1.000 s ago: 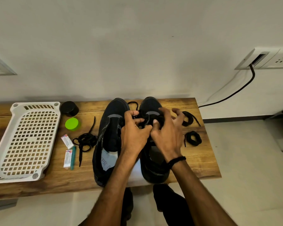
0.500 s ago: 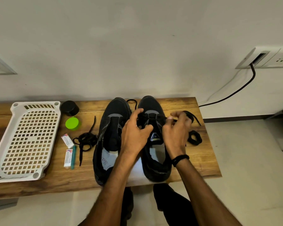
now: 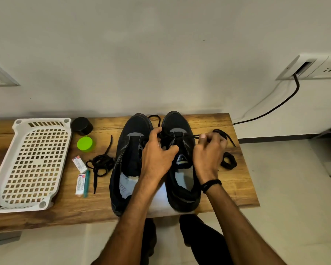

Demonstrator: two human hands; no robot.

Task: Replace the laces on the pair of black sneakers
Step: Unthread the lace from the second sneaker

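White perforated tray [image 3: 33, 163] sits far left of the right sneaker [image 3: 177, 123] on the wooden bench [image 3: 214, 121]. Nearer come a black cap [image 3: 82, 126], a green lid [image 3: 85, 144], two small packets [image 3: 79, 164] with print too fine to read, and a tangled black lace [image 3: 100, 165]. Beside it, the left sneaker [image 3: 131, 131] shows "PR" on its insole. The left hand [image 3: 157, 150] grips the threaded lace [image 3: 196, 135] at the right sneaker's eyelets. The right hand [image 3: 208, 152] pinches it, drawn taut rightward. A coiled lace [image 3: 228, 160] lies just right.
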